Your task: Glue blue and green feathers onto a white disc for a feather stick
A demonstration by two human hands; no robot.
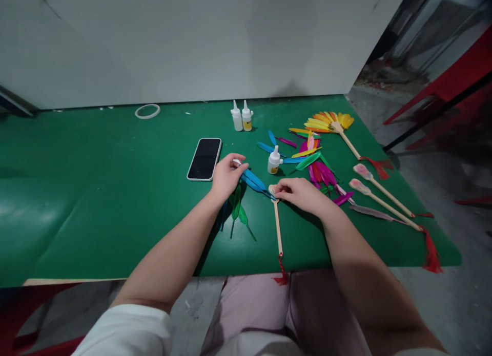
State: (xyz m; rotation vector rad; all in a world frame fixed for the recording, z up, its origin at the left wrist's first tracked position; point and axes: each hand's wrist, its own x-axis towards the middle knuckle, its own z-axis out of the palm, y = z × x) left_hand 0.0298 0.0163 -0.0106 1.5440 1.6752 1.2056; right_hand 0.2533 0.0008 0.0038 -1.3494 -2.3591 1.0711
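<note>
My left hand [226, 176] is closed in a pinch on blue feathers [252, 181], with a small white bit showing at its fingertips. The feathers' quills point right, over the rounded head of a wooden fan handle [278, 228] that lies on the green table. My right hand [298, 192] pinches at the quill ends, its fingertips against the handle's head. A red tassel [282, 274] hangs from the handle over the table's front edge. Below my left hand lie green feathers [243, 216]. A white glue bottle [273, 161] stands just beyond my right hand.
A phone [205, 159] lies left of my hands. Farther back stand two glue bottles [242, 118] and a white ring [147, 111]. At right are mixed feathers [323, 174], a finished-looking yellow feather fan [330, 122] and two bare handles [390, 194]. A white wall [172, 43] borders the table.
</note>
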